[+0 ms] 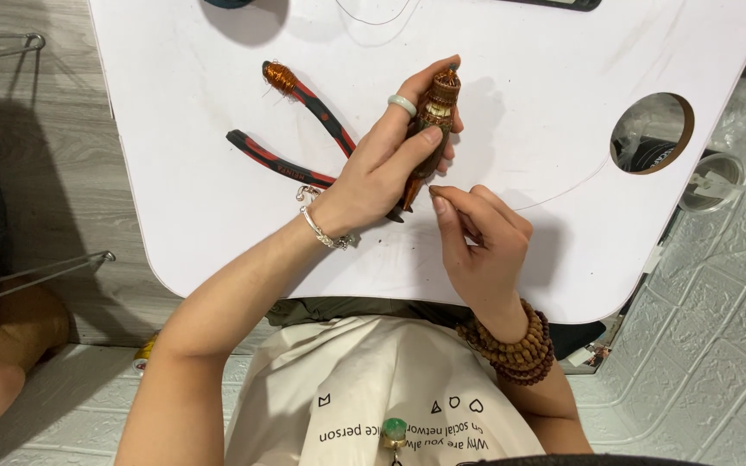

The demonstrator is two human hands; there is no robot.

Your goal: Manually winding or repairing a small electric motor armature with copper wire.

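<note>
Her left hand (386,164) grips a brown, copper-wire-wrapped wooden figure (431,121) above the white table (563,69), right hand (477,237) pinching thin wire at its partly wrapped base, red-handled pliers (304,129) idle

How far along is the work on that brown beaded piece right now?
Done: copper wire already coils around one handle of the red-and-black pliers, lying on the white table. In hand: left hand grips the brown beaded ornament; right hand pinches at its lower tip. What remains isn't visible.
</note>
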